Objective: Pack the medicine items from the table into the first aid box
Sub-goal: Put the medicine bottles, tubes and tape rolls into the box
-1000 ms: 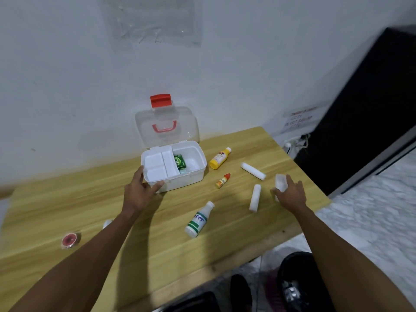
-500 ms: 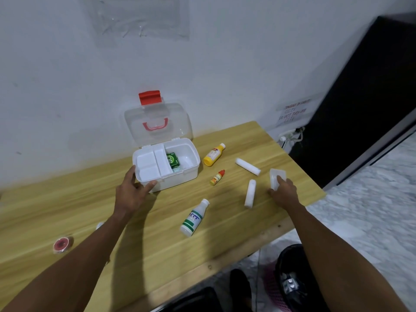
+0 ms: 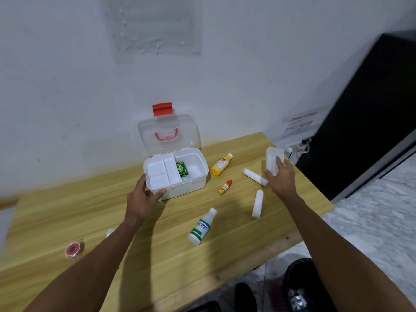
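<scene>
While the left hand point(image 3: 144, 197) grips the near-left corner of the open first aid box point(image 3: 175, 174), fingers curled on its rim, the right hand point(image 3: 280, 176) holds a small white tray point(image 3: 273, 159) lifted off the desk point(image 3: 67, 212) at three o'clock from the box. Between four and five o'clock lie a yellow bottle point(image 3: 221, 165), a dropper bottle point(image 3: 224, 187), two white rolls point(image 3: 257, 204) and a green-striped bottle point(image 3: 202, 227).
</scene>
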